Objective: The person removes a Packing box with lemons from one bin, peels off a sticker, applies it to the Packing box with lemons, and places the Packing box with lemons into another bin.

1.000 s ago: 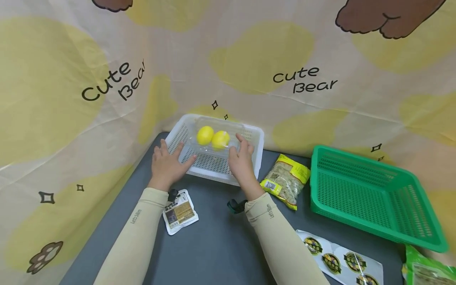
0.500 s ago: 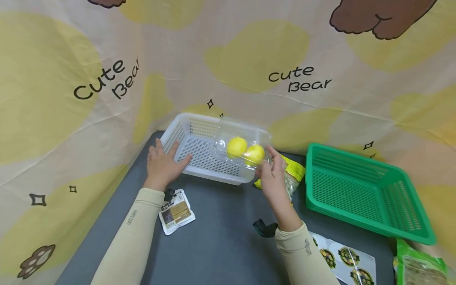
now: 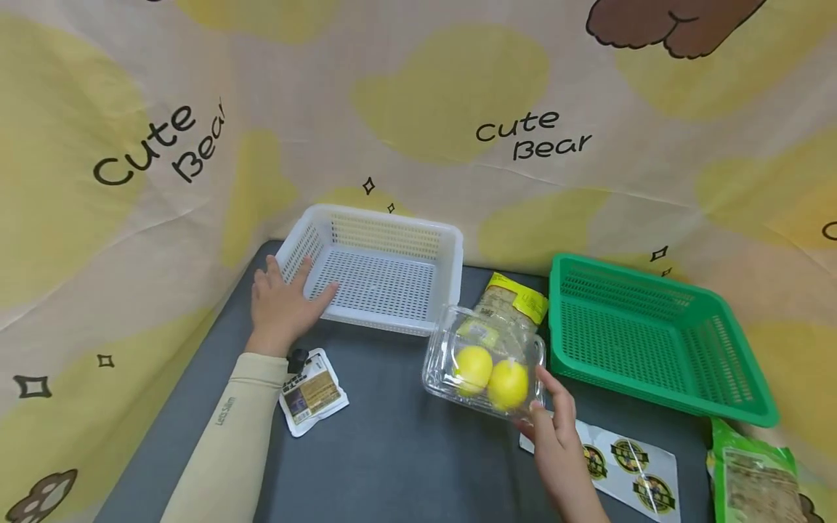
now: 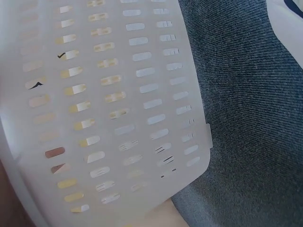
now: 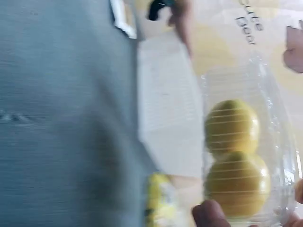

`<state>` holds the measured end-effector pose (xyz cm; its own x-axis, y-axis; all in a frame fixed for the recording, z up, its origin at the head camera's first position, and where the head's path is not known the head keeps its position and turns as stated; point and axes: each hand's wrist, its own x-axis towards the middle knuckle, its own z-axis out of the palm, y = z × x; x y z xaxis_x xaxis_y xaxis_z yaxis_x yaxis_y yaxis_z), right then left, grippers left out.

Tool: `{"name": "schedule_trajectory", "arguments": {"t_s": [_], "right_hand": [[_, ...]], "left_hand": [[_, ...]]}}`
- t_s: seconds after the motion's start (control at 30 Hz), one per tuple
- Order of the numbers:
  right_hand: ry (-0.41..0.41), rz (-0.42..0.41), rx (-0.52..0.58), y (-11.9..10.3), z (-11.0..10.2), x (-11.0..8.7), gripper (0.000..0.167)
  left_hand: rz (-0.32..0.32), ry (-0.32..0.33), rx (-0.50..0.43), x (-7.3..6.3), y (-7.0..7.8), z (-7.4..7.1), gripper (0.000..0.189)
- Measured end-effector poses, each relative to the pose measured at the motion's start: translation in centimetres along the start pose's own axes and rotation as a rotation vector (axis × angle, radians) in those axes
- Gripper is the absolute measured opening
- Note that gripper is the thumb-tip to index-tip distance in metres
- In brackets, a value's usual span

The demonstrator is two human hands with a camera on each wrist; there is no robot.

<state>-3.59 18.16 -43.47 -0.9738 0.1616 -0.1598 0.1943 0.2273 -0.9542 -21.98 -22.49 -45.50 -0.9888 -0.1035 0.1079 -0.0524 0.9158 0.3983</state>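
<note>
In the head view my right hand [image 3: 559, 450] grips the right end of a clear plastic clamshell box [image 3: 437, 372]. Two yellow lemons [image 3: 473, 369] lie inside it. The box hangs above the table, just off the front right corner of a white perforated basket [image 3: 373, 287]. My left hand [image 3: 281, 309] rests at the basket's front left corner, its fingers spread and mostly straight. The left wrist view shows the slotted basket wall [image 4: 135, 90] close up. From the right wrist, the lemons [image 5: 239, 182] show through the ribbed box, with a fingertip at its lower end.
A green perforated basket [image 3: 628, 319] stands on the right. Between the baskets lies a yellow-topped food bag [image 3: 523, 298], partly behind the box. A white sachet [image 3: 314, 392], a sticker sheet [image 3: 644, 465] and a green packet [image 3: 755, 479] lie nearer. A patterned cloth [image 3: 418, 94] hangs behind.
My right hand has lifted the lemon box out of the white basket and carried it right and toward me. The left hand stays at the basket's corner.
</note>
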Motion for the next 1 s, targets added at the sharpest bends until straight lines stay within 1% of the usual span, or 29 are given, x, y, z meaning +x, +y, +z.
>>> {"name": "schedule_trajectory", "arguments": {"t_s": [0.07, 0.2, 0.3, 0.43, 0.57, 0.67, 0.8, 0.93, 1.0], "right_hand": [[-0.009, 0.019, 0.004, 1.3, 0.0, -0.6, 0.055], [-0.008, 0.041, 0.012, 3.3, 0.5, -1.0, 0.055], [0.0, 0.063, -0.005, 4.3, 1.0, -1.0, 0.055], [-0.016, 0.068, -0.041, 5.4, 1.6, -1.0, 0.054], [-0.035, 0.032, -0.078, 6.0, 2.0, -1.2, 0.052], [-0.031, -0.039, -0.155, 6.3, 2.3, -1.5, 0.051], [0.003, -0.127, -0.256, 6.6, 2.8, -1.7, 0.05], [0.023, -0.157, -0.292, 6.8, 3.1, -1.7, 0.05], [0.04, -0.162, -0.378, 6.9, 3.2, -1.7, 0.05]], "left_hand": [[-0.004, 0.004, 0.004, -0.1, 0.0, -0.2, 0.097], [-0.009, -0.002, 0.015, -0.1, -0.1, -0.5, 0.097], [-0.006, -0.006, 0.006, 0.0, 0.0, -0.4, 0.096], [0.001, -0.013, 0.003, 0.1, 0.1, -0.3, 0.095], [0.006, -0.015, 0.009, 0.2, 0.1, -0.2, 0.095], [0.005, -0.01, 0.009, 0.2, 0.1, -0.2, 0.095], [0.004, 0.0, 0.011, 0.3, 0.0, -0.2, 0.095], [0.0, -0.003, 0.011, 0.4, -0.1, -0.1, 0.096], [-0.005, -0.01, 0.016, 0.4, -0.1, 0.0, 0.096]]}}
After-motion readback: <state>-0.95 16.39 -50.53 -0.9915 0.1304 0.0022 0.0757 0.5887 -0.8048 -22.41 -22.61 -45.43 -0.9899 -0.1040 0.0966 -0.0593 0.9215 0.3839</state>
